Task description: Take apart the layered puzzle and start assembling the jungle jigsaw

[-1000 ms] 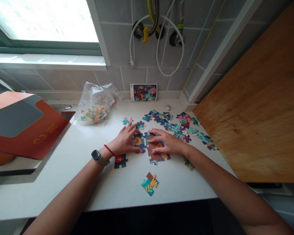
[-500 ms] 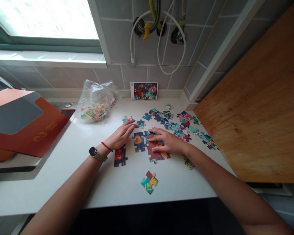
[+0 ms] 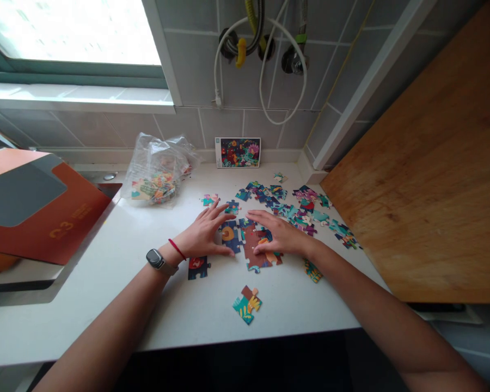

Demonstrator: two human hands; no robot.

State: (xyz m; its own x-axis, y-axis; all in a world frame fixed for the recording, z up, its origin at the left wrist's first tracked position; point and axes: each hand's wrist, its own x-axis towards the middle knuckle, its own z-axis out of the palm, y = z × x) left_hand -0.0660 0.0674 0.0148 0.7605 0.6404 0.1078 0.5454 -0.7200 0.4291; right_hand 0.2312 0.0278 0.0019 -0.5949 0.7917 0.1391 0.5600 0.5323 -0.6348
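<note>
My left hand (image 3: 206, 233) rests with its fingers spread at the left side of a dark blue puzzle section with an orange round shape (image 3: 230, 234). My right hand (image 3: 278, 234) lies over the brown puzzle section (image 3: 253, 245), thumb and fingers apart, its fingertips on the pieces. These two sections lie side by side. A dark piece with a red figure (image 3: 197, 268) is partly under my left wrist. Nearer the front edge lies a teal and yellow piece (image 3: 247, 306). Another yellow-leaf piece (image 3: 312, 270) sits beside my right forearm.
Many loose pieces (image 3: 288, 209) spread behind my right hand. A picture card (image 3: 238, 152) leans on the wall. At the left are a plastic bag of pieces (image 3: 157, 174) and an orange-grey box (image 3: 77, 212). A wooden panel (image 3: 424, 179) bounds the right side.
My left hand has opened wider, its thumb now lower, beside the blue section. My right hand has stayed almost in place on the brown section. The view has shifted slightly.
</note>
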